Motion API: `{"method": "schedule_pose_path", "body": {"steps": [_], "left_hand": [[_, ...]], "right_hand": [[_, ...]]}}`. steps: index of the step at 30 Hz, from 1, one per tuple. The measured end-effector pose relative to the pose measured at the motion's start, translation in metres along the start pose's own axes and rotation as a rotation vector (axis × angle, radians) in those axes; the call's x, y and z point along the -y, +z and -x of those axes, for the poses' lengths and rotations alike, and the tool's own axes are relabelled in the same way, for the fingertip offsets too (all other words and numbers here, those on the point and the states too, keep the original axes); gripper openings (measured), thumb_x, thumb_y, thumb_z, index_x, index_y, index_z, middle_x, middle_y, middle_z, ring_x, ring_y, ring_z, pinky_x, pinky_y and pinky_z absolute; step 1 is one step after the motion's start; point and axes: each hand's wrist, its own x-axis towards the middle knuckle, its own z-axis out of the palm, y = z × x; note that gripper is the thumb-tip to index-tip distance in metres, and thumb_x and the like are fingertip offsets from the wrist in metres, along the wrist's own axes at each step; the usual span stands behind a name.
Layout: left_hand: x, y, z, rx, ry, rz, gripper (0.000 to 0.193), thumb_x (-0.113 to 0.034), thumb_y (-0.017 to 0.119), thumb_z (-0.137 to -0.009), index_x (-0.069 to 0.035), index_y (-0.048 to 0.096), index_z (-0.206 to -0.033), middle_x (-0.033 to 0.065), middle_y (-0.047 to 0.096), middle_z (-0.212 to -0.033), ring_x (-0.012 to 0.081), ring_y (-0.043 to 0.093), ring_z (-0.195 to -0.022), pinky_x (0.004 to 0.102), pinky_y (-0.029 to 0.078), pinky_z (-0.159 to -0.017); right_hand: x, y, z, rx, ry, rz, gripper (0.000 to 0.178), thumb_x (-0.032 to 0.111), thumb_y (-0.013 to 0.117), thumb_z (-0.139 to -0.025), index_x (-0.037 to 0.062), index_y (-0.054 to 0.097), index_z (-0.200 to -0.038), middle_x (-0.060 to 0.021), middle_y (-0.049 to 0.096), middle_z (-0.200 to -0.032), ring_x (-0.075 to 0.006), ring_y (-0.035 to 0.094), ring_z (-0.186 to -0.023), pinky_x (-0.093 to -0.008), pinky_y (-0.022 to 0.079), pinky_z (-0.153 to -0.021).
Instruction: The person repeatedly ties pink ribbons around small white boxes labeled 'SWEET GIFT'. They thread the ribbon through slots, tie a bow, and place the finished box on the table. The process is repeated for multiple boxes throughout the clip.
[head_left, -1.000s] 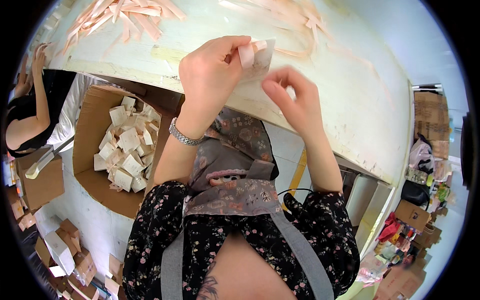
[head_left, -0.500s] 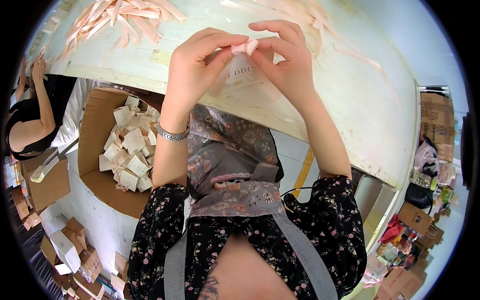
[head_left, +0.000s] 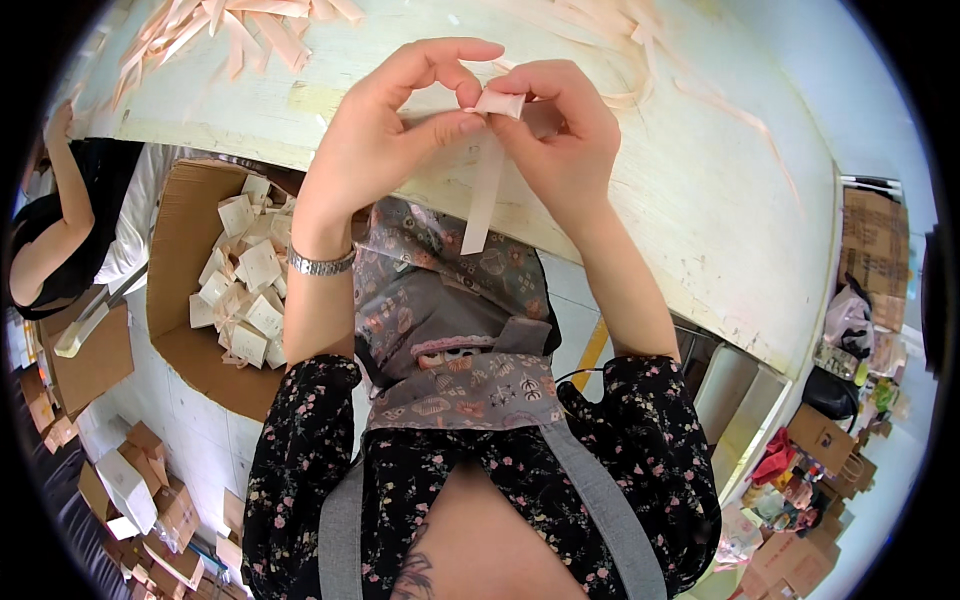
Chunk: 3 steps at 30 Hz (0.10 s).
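Observation:
Above the front part of the table, both hands work on a pale pink satin ribbon folded into a small loop or bow. My right hand pinches the folded part between thumb and fingers. With thumb and a bent finger, my left hand grips the ribbon's left side, where it is gathered narrow; another finger stretches out above. One flat ribbon tail hangs down between the hands, past the table edge. Part of the ribbon is hidden behind the fingers.
Cut pink ribbons lie heaped at the far left of the white table, with loose strands at the back. Left of me stands a cardboard box of small white ribboned packets. Another person's arm shows at far left.
A long ribbon tail now hangs from the folded piece. The printed translucent piece below the hands no longer shows. My left finger has curled down, and my right fingers have closed in.

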Motion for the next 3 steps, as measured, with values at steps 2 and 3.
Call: {"method": "schedule_pose_path", "body": {"steps": [2, 3], "left_hand": [[-0.0078, 0.0019, 0.0091, -0.017, -0.030, 0.065, 0.038, -0.004, 0.061, -0.087, -0.005, 0.056, -0.124, -0.0017, 0.055, -0.092, 0.0079, 0.051, -0.095, 0.0241, 0.043, -0.087], [-0.0078, 0.0018, 0.0088, -0.018, -0.029, 0.062, 0.038, -0.004, 0.061, -0.087, -0.005, 0.056, -0.124, -0.0017, 0.055, -0.092, 0.0079, 0.051, -0.095, 0.0241, 0.043, -0.087]], "right_hand": [[-0.0057, 0.0060, 0.0084, -0.101, -0.070, -0.018, 0.023, -0.004, 0.067, -0.067, 0.0078, 0.067, -0.087, -0.0057, 0.064, -0.087, -0.0191, 0.062, -0.075, -0.0282, 0.051, -0.061], [-0.0061, 0.0062, 0.0081, -0.102, -0.071, -0.020, 0.023, -0.004, 0.067, -0.067, 0.0078, 0.067, -0.087, -0.0057, 0.064, -0.087, -0.0191, 0.062, -0.075, -0.0282, 0.051, -0.061]]}}
